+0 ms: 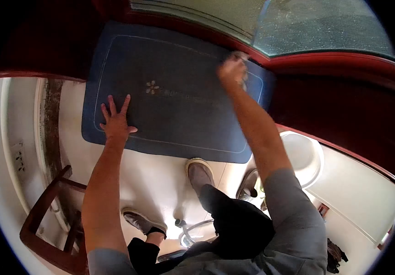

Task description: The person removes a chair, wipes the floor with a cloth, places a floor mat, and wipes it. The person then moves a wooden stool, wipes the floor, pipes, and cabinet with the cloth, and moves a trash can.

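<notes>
A dark blue-grey mat (174,114) with a thin pale border line and a small flower print lies over a dark red wooden surface. My left hand (115,120) rests flat near the mat's left edge, its fingers spread and holding nothing. At the mat's upper right, my right hand (233,71) is closed around a crumpled pale cloth (239,56), which is partly hidden by the fingers and blurred.
Behind the mat runs a red window frame (335,57) with wet-looking glass. Dark red wood (339,105) extends right. Below are a wooden chair (35,215), a white basin (304,158), a loose shoe (249,184) and a wall socket (19,158).
</notes>
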{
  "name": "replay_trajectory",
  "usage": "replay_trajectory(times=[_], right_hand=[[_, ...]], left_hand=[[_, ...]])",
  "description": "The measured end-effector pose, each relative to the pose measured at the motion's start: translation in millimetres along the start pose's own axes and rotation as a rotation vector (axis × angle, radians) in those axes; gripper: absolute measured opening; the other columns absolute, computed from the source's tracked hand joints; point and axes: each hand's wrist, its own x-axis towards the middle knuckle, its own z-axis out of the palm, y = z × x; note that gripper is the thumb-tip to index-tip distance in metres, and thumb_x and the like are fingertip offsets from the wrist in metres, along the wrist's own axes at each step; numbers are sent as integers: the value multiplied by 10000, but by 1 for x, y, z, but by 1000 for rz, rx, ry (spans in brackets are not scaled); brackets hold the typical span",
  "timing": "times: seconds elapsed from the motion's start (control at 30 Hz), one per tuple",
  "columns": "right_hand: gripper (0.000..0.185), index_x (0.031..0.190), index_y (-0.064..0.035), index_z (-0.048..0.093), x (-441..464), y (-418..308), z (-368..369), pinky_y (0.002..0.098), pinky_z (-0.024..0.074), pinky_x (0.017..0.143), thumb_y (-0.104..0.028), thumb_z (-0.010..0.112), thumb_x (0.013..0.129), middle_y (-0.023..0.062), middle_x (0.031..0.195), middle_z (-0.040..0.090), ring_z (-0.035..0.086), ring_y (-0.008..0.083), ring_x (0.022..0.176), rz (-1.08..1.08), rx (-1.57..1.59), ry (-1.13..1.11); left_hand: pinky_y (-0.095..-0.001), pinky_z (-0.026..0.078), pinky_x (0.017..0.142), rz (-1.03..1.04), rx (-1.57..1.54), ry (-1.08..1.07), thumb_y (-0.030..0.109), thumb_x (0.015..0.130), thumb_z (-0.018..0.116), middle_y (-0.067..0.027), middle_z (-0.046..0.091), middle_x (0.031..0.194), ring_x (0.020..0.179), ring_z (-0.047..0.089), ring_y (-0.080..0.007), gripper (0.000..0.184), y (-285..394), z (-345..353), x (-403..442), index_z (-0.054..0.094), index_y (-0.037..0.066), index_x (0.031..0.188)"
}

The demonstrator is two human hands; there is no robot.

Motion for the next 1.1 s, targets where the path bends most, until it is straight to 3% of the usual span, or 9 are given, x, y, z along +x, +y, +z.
replay_trajectory(times=[0.1, 0.4, 0.47, 0.5, 0.57, 0.73, 0.93, 1.07, 1.1], right_hand=[[608, 1330, -11, 553, -71, -87, -42, 505, 468, 1022, -191, 747, 782, 149, 1336, 527, 488, 399, 1223, -928, -183, -249], [698, 1411, -104, 529, -157, -147, -46, 477, 477, 1047, -58, 736, 746, 140, 1414, 493, 461, 410, 1245, -1000, 243, -453], [713, 1411, -106, 511, -138, -151, -36, 483, 488, 1044, -64, 756, 742, 130, 1419, 485, 471, 407, 1236, -1493, 146, -571], [713, 1411, -106, 511, -149, -170, -29, 483, 488, 1044, -64, 756, 742, 130, 1419, 485, 471, 407, 1236, -1534, 169, -586], [637, 1313, -85, 578, -143, -176, -23, 475, 519, 973, -142, 808, 721, 114, 1321, 517, 474, 384, 1223, -1058, 148, -280], [623, 1282, -78, 603, -185, -192, -39, 444, 559, 906, -167, 824, 706, 110, 1342, 488, 493, 375, 1213, -1142, 29, -254], [442, 1190, -88, 636, -305, -196, -41, 474, 545, 894, -1, 696, 761, 136, 1277, 533, 554, 377, 1152, -1244, 70, -233], [462, 1181, -147, 669, -382, -189, -36, 442, 531, 923, 4, 686, 745, 102, 1257, 580, 591, 334, 1119, -1687, 683, -1118], [462, 1181, -147, 669, -377, -192, -34, 442, 531, 923, 4, 686, 745, 102, 1257, 580, 591, 334, 1119, -1693, 677, -1106]], left_hand=[[-772, 327, 1074, 0, -6, -1, 292, 595, 945, -49, -71, 1685, 1533, 20, -412, 1267, -1, -6, -3, 140, 548, 1539], [-797, 301, 1056, -69, -48, -48, 275, 586, 958, -77, -81, 1684, 1526, -7, -444, 1313, -16, -14, -3, 100, 547, 1543], [-802, 299, 1053, -47, -55, -50, 269, 587, 959, -82, -81, 1683, 1524, -12, -451, 1320, -5, -10, -1, 93, 544, 1545], [-796, 301, 1054, -52, -70, -24, 265, 580, 961, -81, -50, 1685, 1527, 7, -441, 1301, -16, -9, -4, 133, 510, 1553], [-790, 302, 1055, -29, -92, -4, 261, 572, 963, -79, -19, 1686, 1531, 26, -430, 1284, -8, -4, -5, 174, 475, 1561], [-683, 304, 1112, 186, -58, 456, 156, 871, 685, -73, 314, 1619, 1491, 273, -360, 685, -12, 80, -26, 443, 256, 1504], [-679, 230, 1142, 195, -165, 425, 269, 964, 533, -110, 350, 1601, 1467, 316, -387, 532, -7, 90, -31, 485, 137, 1477], [-638, 233, 1166, 223, -224, 463, 304, 961, 527, -130, 346, 1599, 1471, 304, -380, 557, -7, 88, -38, 470, 128, 1486], [-617, 237, 1173, 252, -233, 577, 309, 956, 532, -142, 346, 1597, 1465, 310, -377, 564, -8, 92, -38, 470, 125, 1485]])
